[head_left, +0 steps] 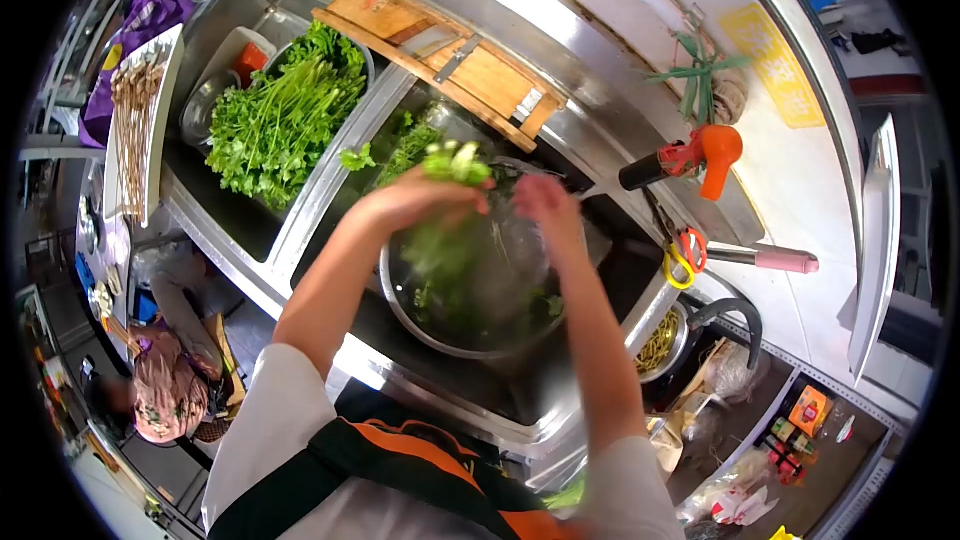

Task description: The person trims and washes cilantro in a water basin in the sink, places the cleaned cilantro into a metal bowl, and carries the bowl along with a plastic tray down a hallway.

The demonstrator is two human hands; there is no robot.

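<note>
Head | left hand (432,200) gripping greens (458,164) over bowl (455,348), wrist bent inward | right hand (547,205) opposite, blurred, cannot tell its grip

Gap between bowl (428,342) and near sink edge (370,364). Wooden slicer (490,80) bars far side; heaped greens (280,130) block left, scissors (668,230) right.

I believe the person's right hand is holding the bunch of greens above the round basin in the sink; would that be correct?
Not quite, the side is wrong: the head view shows the left hand holding the greens above the round basin in the sink.
</note>
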